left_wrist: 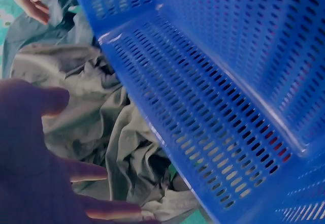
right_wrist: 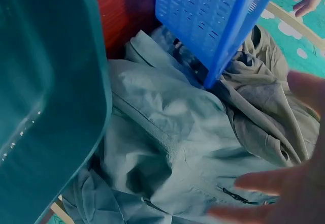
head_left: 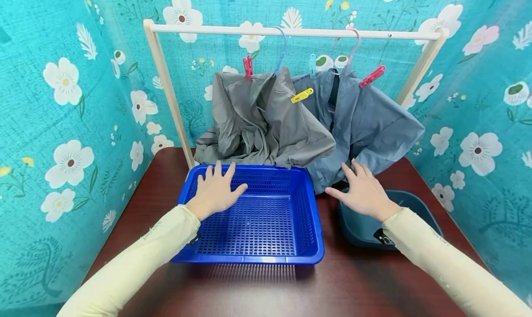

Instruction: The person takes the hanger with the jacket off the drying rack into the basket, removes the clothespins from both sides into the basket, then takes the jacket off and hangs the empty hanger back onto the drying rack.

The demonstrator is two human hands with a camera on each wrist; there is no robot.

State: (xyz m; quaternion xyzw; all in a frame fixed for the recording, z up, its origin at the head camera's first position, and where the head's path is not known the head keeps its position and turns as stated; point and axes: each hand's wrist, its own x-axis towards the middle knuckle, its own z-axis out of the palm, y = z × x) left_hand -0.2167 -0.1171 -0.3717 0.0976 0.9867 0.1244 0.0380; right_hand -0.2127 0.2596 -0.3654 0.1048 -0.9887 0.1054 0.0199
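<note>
My left hand [head_left: 217, 190] hovers over the back left of the blue plastic basket [head_left: 319, 243], fingers spread and holding nothing. Just beyond its fingertips hangs a grey garment [head_left: 245, 123] on a blue hanger [head_left: 283, 49]. Fingers of my right hand [head_left: 365, 192] reach out, apart from each other, in front of a blue-grey garment [head_left: 370, 118] on a pink hanger [head_left: 356, 46]; that hand grips nothing either. In the right wrist view, a small dark zip pull [right_wrist: 236, 196] shows on the blue-grey cloth [right_wrist: 167, 112] near the fingertips.
Both hangers hook over a white rail [head_left: 199, 29] with wooden legs. A red clothespin [head_left: 248, 67], a yellow clothespin [head_left: 302, 95], a light blue clothespin [head_left: 312, 65] and another red clothespin [head_left: 372, 76] grip the garments. A dark teal basin [head_left: 430, 222] stands right on the brown table [head_left: 332, 284].
</note>
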